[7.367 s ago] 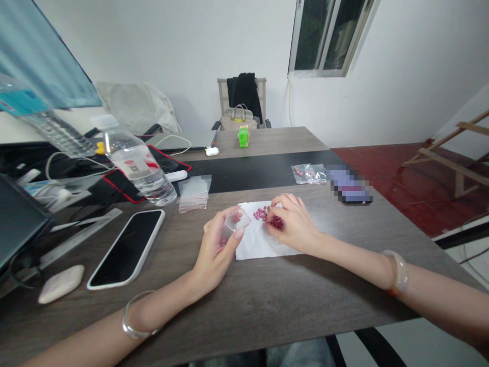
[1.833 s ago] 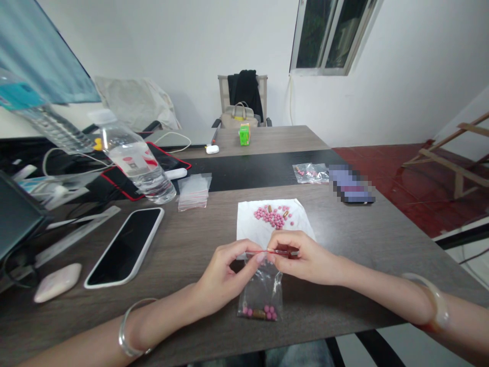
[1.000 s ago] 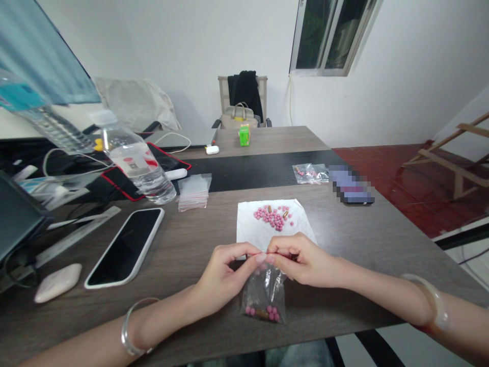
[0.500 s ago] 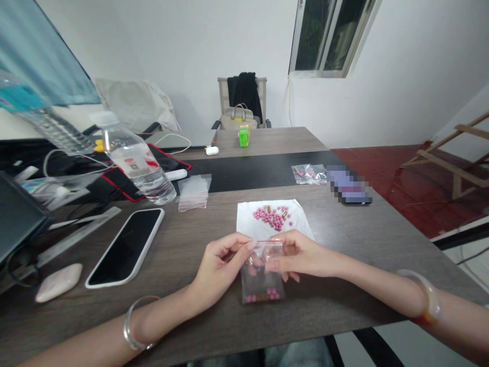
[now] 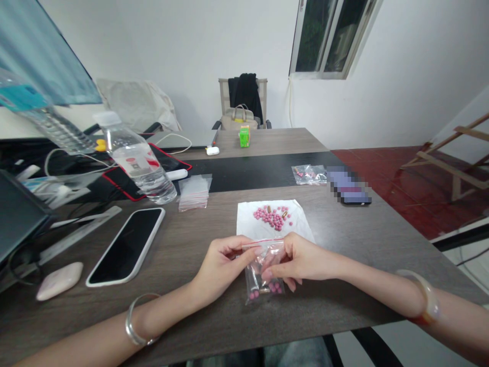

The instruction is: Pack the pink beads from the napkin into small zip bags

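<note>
Between both hands hangs a small clear zip bag (image 5: 255,279) with a red line along its top edge. Several pink pills and what looks like a brown capsule lie at its bottom. My left hand (image 5: 225,265) pinches the bag's upper left corner between thumb and fingers. At the upper right, my right hand (image 5: 301,257) grips it, thumb in front and fingers partly hidden behind the plastic. Just beyond the hands, a white paper sheet (image 5: 246,216) bears a cluster of pink pills (image 5: 273,219) and a few brown capsules (image 5: 284,214).
Left of the hands lie a white-edged phone (image 5: 126,247), a pale rounded case (image 5: 60,281), a stack of clear bags (image 5: 194,192) and a water bottle (image 5: 139,165). Farther back are a filled bag (image 5: 309,174), a blurred-out phone (image 5: 347,184) and a green box (image 5: 244,136).
The bag has tilted and its plastic has creased, with the pills at its bottom shifting apart. My right hand has moved slightly left along the bag. Both hands still hold it.
</note>
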The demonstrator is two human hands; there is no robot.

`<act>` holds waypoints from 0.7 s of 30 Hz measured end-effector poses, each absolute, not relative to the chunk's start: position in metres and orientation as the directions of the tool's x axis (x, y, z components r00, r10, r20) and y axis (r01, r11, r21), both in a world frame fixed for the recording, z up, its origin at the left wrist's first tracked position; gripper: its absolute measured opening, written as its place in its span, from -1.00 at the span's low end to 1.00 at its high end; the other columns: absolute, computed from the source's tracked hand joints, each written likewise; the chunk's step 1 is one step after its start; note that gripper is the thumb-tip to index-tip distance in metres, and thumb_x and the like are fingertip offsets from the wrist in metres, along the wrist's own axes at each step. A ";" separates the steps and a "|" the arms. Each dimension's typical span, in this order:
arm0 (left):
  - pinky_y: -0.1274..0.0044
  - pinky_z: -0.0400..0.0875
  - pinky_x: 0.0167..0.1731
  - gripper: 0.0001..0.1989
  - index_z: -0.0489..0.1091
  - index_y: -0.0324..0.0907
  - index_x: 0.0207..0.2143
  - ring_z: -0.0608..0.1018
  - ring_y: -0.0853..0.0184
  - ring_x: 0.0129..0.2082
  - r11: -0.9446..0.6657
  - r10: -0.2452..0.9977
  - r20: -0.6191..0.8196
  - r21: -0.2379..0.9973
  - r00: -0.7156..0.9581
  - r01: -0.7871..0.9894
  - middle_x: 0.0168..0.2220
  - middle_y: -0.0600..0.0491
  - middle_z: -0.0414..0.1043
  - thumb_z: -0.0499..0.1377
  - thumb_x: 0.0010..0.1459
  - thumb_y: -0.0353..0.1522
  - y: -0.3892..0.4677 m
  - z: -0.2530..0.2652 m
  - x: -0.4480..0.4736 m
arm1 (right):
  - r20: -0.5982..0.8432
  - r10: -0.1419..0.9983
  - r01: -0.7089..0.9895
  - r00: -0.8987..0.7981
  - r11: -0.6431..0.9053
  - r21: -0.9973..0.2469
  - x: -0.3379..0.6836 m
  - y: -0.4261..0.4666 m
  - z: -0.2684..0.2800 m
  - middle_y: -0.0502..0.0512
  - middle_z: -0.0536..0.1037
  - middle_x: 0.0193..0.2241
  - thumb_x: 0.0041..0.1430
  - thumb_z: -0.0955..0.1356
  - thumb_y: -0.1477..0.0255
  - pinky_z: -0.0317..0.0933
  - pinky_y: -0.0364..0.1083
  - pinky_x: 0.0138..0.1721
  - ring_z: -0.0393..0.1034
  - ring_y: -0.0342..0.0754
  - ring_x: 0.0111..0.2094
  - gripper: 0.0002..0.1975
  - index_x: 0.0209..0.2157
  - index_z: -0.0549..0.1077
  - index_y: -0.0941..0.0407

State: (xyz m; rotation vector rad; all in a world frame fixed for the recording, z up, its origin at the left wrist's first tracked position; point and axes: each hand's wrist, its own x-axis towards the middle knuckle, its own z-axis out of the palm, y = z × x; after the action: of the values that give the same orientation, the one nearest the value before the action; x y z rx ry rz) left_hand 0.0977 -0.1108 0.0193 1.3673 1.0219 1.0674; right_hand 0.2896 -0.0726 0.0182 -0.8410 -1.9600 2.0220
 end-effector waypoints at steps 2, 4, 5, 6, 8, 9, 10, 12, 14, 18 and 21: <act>0.63 0.39 -0.49 -0.89 0.54 -0.25 -0.46 0.49 0.43 -0.56 -0.067 0.971 0.063 0.998 0.230 0.011 -0.55 0.08 0.53 0.27 0.04 -0.36 -0.111 0.018 0.098 | -0.264 0.515 0.247 -0.816 -0.103 -0.964 0.290 -0.073 0.019 -0.08 0.44 -0.65 0.07 0.41 0.37 0.08 -0.35 -0.75 0.25 -0.32 -0.73 -0.82 -0.41 0.54 0.23; 0.63 0.39 -0.49 -0.90 0.54 -0.24 -0.45 0.49 0.43 -0.56 -0.085 0.971 0.082 0.996 0.225 0.006 -0.55 0.08 0.53 0.27 0.03 -0.37 -0.111 0.018 0.097 | -0.270 0.522 0.256 -0.809 -0.101 -0.961 0.290 -0.072 0.019 -0.09 0.43 -0.66 0.06 0.42 0.35 0.08 -0.34 -0.75 0.24 -0.32 -0.73 -0.80 -0.40 0.54 0.23; 0.63 0.40 -0.48 -0.91 0.53 -0.24 -0.44 0.50 0.43 -0.55 -0.094 0.971 0.090 0.996 0.223 0.005 -0.54 0.08 0.53 0.27 0.03 -0.38 -0.111 0.018 0.097 | -0.271 0.526 0.258 -0.806 -0.099 -0.961 0.290 -0.072 0.019 -0.09 0.42 -0.67 0.06 0.43 0.34 0.07 -0.34 -0.75 0.24 -0.32 -0.74 -0.79 -0.41 0.54 0.23; 0.63 0.40 -0.48 -0.91 0.53 -0.24 -0.44 0.50 0.43 -0.55 -0.103 0.970 0.099 0.995 0.221 0.008 -0.54 0.09 0.52 0.26 0.04 -0.38 -0.111 0.018 0.097 | -0.272 0.527 0.260 -0.805 -0.098 -0.961 0.290 -0.072 0.019 -0.09 0.42 -0.67 0.06 0.42 0.33 0.07 -0.34 -0.75 0.23 -0.32 -0.74 -0.78 -0.41 0.54 0.24; 0.64 0.40 -0.47 -0.89 0.52 -0.23 -0.44 0.49 0.44 -0.55 -0.125 0.971 0.117 0.992 0.210 0.023 -0.55 0.10 0.50 0.23 0.08 -0.38 -0.111 0.020 0.097 | -0.276 0.518 0.264 -0.810 -0.100 -0.959 0.290 -0.072 0.019 -0.07 0.43 -0.65 0.06 0.42 0.31 0.06 -0.35 -0.76 0.23 -0.32 -0.73 -0.76 -0.40 0.54 0.24; 0.65 0.39 -0.48 -0.88 0.51 -0.23 -0.45 0.48 0.45 -0.55 -0.138 0.972 0.129 0.990 0.199 0.036 -0.56 0.11 0.48 0.21 0.10 -0.38 -0.111 0.021 0.096 | -0.280 0.511 0.265 -0.813 -0.104 -0.959 0.290 -0.072 0.018 -0.07 0.44 -0.64 0.05 0.43 0.30 0.07 -0.35 -0.75 0.24 -0.32 -0.73 -0.75 -0.39 0.54 0.24; 0.66 0.38 -0.48 -0.87 0.50 -0.23 -0.46 0.47 0.46 -0.56 -0.155 0.972 0.143 0.987 0.184 0.052 -0.57 0.12 0.46 0.20 0.11 -0.38 -0.111 0.022 0.096 | -0.284 0.507 0.266 -0.814 -0.110 -0.958 0.290 -0.072 0.018 -0.06 0.45 -0.63 0.05 0.43 0.30 0.07 -0.34 -0.75 0.24 -0.32 -0.73 -0.74 -0.38 0.54 0.24; 0.66 0.37 -0.47 -0.85 0.49 -0.23 -0.47 0.46 0.47 -0.56 -0.185 0.972 0.170 0.979 0.161 0.086 -0.59 0.13 0.44 0.19 0.12 -0.39 -0.112 0.023 0.095 | -0.289 0.507 0.265 -0.812 -0.121 -0.957 0.291 -0.073 0.018 -0.06 0.45 -0.63 0.04 0.44 0.30 0.07 -0.34 -0.76 0.24 -0.32 -0.73 -0.74 -0.37 0.54 0.24; 0.66 0.36 -0.47 -0.85 0.48 -0.23 -0.47 0.45 0.47 -0.55 -0.199 0.971 0.181 0.974 0.158 0.109 -0.59 0.13 0.43 0.18 0.13 -0.39 -0.112 0.023 0.095 | -0.290 0.509 0.263 -0.810 -0.126 -0.956 0.291 -0.073 0.017 -0.07 0.45 -0.63 0.03 0.44 0.29 0.06 -0.33 -0.76 0.23 -0.32 -0.74 -0.73 -0.35 0.53 0.24; 0.63 0.39 -0.44 -0.88 0.49 -0.23 -0.44 0.48 0.45 -0.53 -0.186 0.967 0.166 0.979 0.191 0.088 -0.54 0.11 0.48 0.19 0.12 -0.38 -0.110 0.020 0.095 | -0.279 0.511 0.262 -0.813 -0.107 -0.959 0.291 -0.073 0.016 -0.07 0.44 -0.64 0.05 0.42 0.30 0.05 -0.33 -0.77 0.21 -0.32 -0.75 -0.74 -0.36 0.52 0.24; 0.59 0.42 -0.41 -0.89 0.51 -0.24 -0.35 0.54 0.38 -0.46 -0.181 0.960 0.156 0.979 0.232 0.093 -0.43 0.04 0.55 0.25 0.04 -0.39 -0.108 0.021 0.095 | -0.228 0.533 0.234 -0.815 -0.057 -0.971 0.292 -0.070 0.021 -0.06 0.45 -0.61 0.08 0.40 0.30 0.07 -0.31 -0.75 0.22 -0.31 -0.73 -0.76 -0.38 0.52 0.24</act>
State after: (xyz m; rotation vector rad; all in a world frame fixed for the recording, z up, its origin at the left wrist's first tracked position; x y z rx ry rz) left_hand 0.0948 -0.1079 0.0213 1.5159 1.0338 1.1036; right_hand 0.2918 -0.0697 0.0210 -0.8304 -1.9896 1.9664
